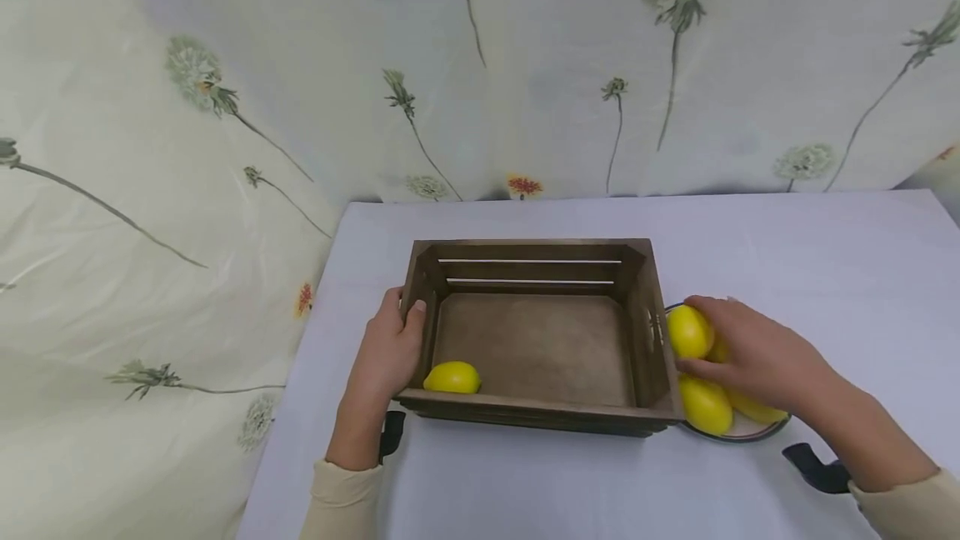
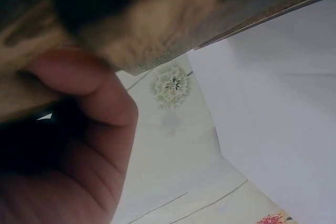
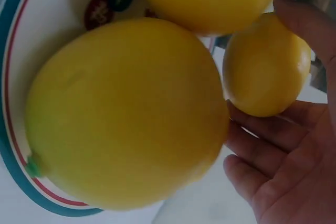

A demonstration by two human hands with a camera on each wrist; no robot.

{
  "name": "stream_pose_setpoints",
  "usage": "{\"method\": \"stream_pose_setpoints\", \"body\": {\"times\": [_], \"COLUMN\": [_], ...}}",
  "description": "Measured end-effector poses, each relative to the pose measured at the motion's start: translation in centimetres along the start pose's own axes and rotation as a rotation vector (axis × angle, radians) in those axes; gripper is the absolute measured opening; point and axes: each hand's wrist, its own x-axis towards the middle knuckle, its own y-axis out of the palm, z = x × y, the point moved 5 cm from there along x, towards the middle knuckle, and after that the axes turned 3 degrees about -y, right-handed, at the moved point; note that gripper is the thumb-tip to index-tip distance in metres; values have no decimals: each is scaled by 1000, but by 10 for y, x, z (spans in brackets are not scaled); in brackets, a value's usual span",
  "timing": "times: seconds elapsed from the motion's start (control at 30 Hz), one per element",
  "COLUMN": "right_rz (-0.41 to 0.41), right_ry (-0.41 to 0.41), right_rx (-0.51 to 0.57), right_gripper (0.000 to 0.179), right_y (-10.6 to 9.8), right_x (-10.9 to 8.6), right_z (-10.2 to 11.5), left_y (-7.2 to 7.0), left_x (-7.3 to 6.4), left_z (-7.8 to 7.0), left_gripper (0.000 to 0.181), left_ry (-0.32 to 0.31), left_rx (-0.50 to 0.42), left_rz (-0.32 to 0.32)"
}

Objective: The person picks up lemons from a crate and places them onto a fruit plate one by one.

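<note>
A brown wooden crate (image 1: 536, 340) stands on the table, with one yellow lemon (image 1: 452, 377) in its near left corner. My left hand (image 1: 390, 344) grips the crate's left wall, thumb over the top edge; in the left wrist view its fingers (image 2: 79, 77) curl against the wood. At the crate's right side my right hand (image 1: 757, 352) holds a lemon (image 1: 690, 332) between thumb and fingers. That same lemon (image 3: 266, 66) shows in the right wrist view. Below it, other lemons (image 1: 705, 405) lie on a plate (image 3: 10, 145) with a blue and red rim, partly hidden by the hand.
A white cloth covers the table (image 1: 525, 482). Behind it and to the left hangs a pale curtain (image 1: 555, 107) printed with dandelions. The plate stands close against the crate's right wall. Dark wrist mounts (image 1: 817, 469) show under both forearms.
</note>
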Motion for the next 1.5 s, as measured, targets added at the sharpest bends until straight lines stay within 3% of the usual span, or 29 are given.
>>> {"method": "stream_pose_setpoints", "body": {"times": [0.27,0.63,1.0,1.13,1.23,1.37,1.5], "right_rz": [-30,-45,-6,44,47,-3,-37], "right_ry": [-55,-64,-50,11,39,-24,-170], "right_rx": [-27,-47,-102,-91,-84,-114,-144], "right_gripper": [67,62,69,86,92,85,73], "right_y": [11,17,14,-5,-31,-73,-101], "right_x": [2,8,14,14,15,21,34], "right_z": [2,5,13,14,22,54,108], "left_y": [0,0,-1,0,0,0,0], "left_x": [-1,0,-1,-2,-2,-1,0], "left_z": [-1,-1,-3,-2,-1,0,-1], "left_gripper": [49,48,49,50,50,49,49], "left_ry": [0,3,8,3,3,8,13], "left_rx": [-5,-3,-9,-13,-13,-12,-18], "left_rz": [-7,-13,-21,-20,-21,-24,-25]}}
